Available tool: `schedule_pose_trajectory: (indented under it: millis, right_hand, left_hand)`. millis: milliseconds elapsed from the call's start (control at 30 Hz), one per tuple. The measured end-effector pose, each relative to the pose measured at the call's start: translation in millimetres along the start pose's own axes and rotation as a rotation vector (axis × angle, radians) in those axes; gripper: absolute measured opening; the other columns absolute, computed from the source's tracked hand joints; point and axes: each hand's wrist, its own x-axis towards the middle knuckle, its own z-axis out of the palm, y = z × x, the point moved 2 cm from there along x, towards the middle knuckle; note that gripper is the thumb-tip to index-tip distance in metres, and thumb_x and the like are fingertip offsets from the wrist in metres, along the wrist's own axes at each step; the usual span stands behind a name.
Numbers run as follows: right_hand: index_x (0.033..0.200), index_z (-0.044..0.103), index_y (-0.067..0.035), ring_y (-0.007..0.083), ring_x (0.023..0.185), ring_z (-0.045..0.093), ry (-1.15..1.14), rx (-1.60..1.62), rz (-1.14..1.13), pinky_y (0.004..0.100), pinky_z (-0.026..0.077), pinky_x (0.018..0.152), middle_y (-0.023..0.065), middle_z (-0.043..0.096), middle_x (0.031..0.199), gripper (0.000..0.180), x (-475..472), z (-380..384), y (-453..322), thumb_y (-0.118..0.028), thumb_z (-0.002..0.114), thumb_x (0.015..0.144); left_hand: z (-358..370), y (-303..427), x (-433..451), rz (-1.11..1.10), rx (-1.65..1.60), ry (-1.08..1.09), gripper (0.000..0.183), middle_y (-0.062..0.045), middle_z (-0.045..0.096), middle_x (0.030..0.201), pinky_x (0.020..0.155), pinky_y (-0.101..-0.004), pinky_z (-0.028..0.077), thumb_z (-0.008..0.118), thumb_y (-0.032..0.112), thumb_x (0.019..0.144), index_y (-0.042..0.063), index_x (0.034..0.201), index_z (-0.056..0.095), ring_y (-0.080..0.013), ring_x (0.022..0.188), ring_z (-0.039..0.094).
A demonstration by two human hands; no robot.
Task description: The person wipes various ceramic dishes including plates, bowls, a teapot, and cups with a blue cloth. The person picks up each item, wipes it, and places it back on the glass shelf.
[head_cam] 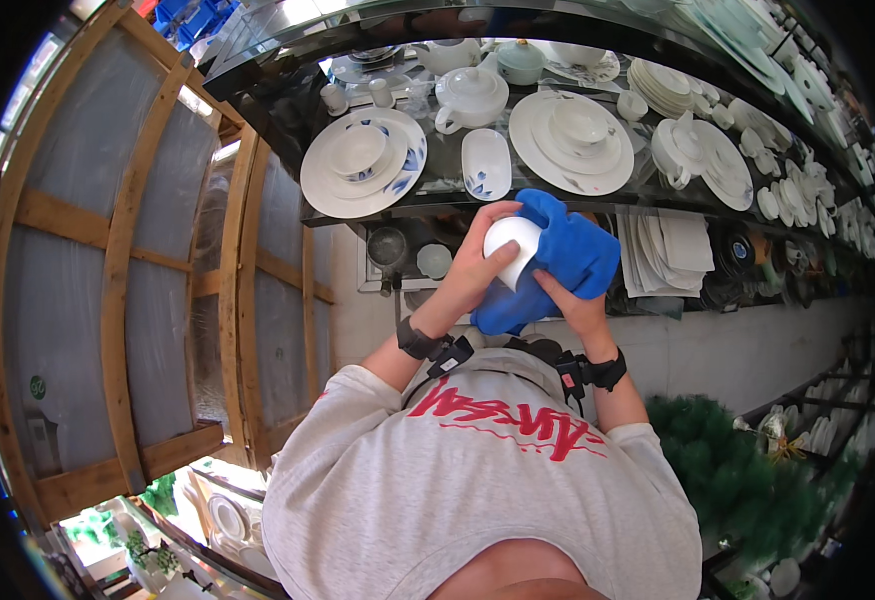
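A smooth white ceramic piece (511, 244) with a curved, pointed edge rests in my left hand (476, 259), the thumb lying across its face. Bunched against its right side is a blue cloth (576, 251), which my right hand (574, 304) grips from below. Part of the white piece is hidden under the cloth, so its full shape cannot be told. Both hands are in front of the edge of a dark glass shelf (437, 206). Just beyond them on that shelf lies a white oblong dish (486, 165) with a blue flower pattern.
The shelf carries stacked plates with a bowl (359, 150), a white teapot (471, 97) and another plate set (572, 142). Below hang white sheets (666, 251) near a small dark pan (387, 249). Wooden crate frames (115, 247) stand left, green tinsel-like foliage (737, 472) right.
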Motion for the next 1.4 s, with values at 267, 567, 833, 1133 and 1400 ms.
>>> schedule_pose_trajectory:
  millis: [267,567,833,1133,1400]
  right_hand:
    - [0.109,0.063,-0.002,0.0181,0.095,0.065,0.175,-0.21,-0.075,0.0314,0.05,0.084,0.0097,0.067,0.105,0.036,5.0,-16.5,5.2,-0.005,0.075,0.075]
    - [0.111,0.063,-0.004,0.0231,0.099,0.065,0.083,-0.372,-0.264,0.0336,0.049,0.087,0.0109,0.066,0.109,0.041,10.5,-15.1,1.9,-0.003,0.077,0.072]
    - [0.11,0.062,-0.003,0.0255,0.101,0.065,-0.112,-0.388,-0.304,0.0349,0.05,0.088,0.0135,0.066,0.108,0.043,23.9,-13.9,-9.0,-0.003,0.079,0.07]
    - [0.119,0.058,0.0,0.0171,0.101,0.062,0.099,-0.005,-0.034,0.0311,0.047,0.091,0.0075,0.064,0.112,0.05,24.7,-45.8,-2.0,-0.004,0.079,0.074]
    - [0.126,0.053,-0.001,0.0279,0.114,0.057,-0.337,-0.218,-0.237,0.0375,0.043,0.097,0.0149,0.053,0.132,0.068,31.3,-20.2,-57.4,-0.008,0.076,0.062]
  left_hand:
    - [-1.1,9.7,5.4,0.175,0.809,-0.277,0.095,-0.01,0.046,0.125,0.103,-0.0359,0.035,0.089,0.03,0.059,0.008,0.138,0.041,-0.025,0.12,0.046]
    - [-2.4,26.2,8.4,0.073,0.707,-0.208,0.084,-0.007,0.054,0.114,0.096,-0.0335,0.042,0.089,0.02,0.056,0.007,0.13,0.051,-0.0216,0.108,0.054]
    - [-18.9,15.8,8.2,-0.209,0.472,-0.157,0.091,-0.008,0.051,0.126,0.098,-0.0308,0.042,0.085,0.018,0.064,0.004,0.141,0.038,-0.0165,0.115,0.049]
    - [-19.5,18.5,15.6,-0.123,0.109,-0.118,0.093,-0.011,0.046,0.136,0.105,-0.0319,0.037,0.08,0.027,0.069,0.004,0.146,0.031,-0.0205,0.125,0.047]
    - [-31.1,12.2,25.1,-0.007,0.002,0.004,0.095,-0.008,0.048,0.128,0.101,-0.0358,0.041,0.085,0.013,0.062,0.013,0.142,0.033,-0.022,0.121,0.048]
